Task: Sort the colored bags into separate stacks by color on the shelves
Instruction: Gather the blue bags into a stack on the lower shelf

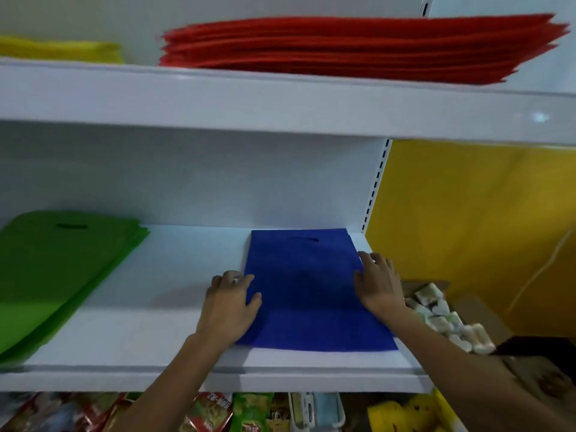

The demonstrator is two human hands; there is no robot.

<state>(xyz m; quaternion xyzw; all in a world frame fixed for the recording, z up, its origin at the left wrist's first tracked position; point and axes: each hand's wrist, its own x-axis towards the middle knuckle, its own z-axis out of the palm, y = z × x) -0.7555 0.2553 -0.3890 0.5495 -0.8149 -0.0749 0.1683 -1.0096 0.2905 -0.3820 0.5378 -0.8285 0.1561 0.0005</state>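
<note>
Flat blue bag (307, 288) on shelf (156, 338), left hand (230, 302) and right hand (378, 282) spread on its edges

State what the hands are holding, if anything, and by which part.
Neither hand grips anything. The left hand and right hand rest open against the left and right side edges of the blue bag, which lies flat on the shelf.

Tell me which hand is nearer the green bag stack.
Left. The left hand rests on the blue bag's left edge, facing the green bag stack; the right hand is on its far edge.
</note>
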